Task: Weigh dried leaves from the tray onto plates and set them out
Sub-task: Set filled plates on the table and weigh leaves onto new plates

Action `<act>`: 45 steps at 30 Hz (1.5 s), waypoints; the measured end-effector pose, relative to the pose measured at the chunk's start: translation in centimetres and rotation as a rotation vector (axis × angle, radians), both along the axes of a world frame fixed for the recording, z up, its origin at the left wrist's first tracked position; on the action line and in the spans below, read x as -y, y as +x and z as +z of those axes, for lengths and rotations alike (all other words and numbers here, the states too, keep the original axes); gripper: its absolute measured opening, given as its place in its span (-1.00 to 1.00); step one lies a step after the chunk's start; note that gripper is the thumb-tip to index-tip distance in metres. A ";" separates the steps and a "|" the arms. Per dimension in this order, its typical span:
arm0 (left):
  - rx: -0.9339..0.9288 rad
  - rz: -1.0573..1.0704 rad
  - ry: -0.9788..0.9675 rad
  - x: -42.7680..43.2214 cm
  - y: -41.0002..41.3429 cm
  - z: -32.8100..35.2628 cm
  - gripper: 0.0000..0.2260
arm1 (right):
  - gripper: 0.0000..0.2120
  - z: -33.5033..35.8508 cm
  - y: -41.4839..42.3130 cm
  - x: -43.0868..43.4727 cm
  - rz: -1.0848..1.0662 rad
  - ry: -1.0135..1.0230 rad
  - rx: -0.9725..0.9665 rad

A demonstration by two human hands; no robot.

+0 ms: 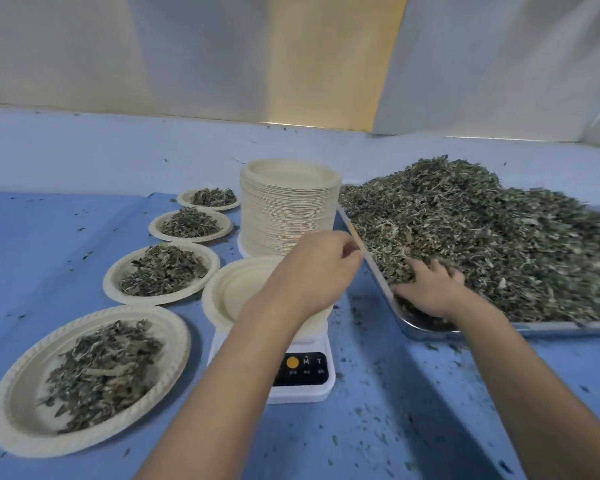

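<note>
A steel tray (426, 332) on the right holds a big heap of dried leaves (482, 233). My right hand (430, 289) is dug into the heap at the tray's near left corner, fingers curled round a clump of leaves. My left hand (312, 268) hovers over an empty paper plate (229, 292) that sits on a white scale (305, 375). Its curled fingers pinch the tray's left rim. A tall stack of empty plates (288, 206) stands behind the scale. Several plates filled with leaves run in a row on the left, the nearest plate (17, 403) the largest in view.
A blue cloth (412, 410) covers the table, with leaf crumbs scattered over it, thickest in front of the tray. Pale sheeting (222, 53) hangs behind the table. My left forearm hides the left part of the scale's display.
</note>
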State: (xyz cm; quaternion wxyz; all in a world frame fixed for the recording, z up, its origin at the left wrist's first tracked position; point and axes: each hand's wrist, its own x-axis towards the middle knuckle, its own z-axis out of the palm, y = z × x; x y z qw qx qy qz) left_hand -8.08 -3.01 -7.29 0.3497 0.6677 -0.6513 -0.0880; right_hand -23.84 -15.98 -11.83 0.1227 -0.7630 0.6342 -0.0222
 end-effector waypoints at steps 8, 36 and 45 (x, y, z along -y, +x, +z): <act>0.031 -0.052 0.019 1.7 -1.7 -0.2 -0.75 | -0.45 -1.2 1.5 1.1 -0.074 0.290 -0.160; -0.022 -0.006 -0.112 1.4 1.3 0.1 -0.81 | -0.64 -2.8 2.9 4.5 0.261 -0.334 -0.053; 0.047 -0.016 -0.098 1.6 1.8 -0.1 -0.79 | -0.72 -2.7 3.2 4.1 0.236 -0.365 -0.052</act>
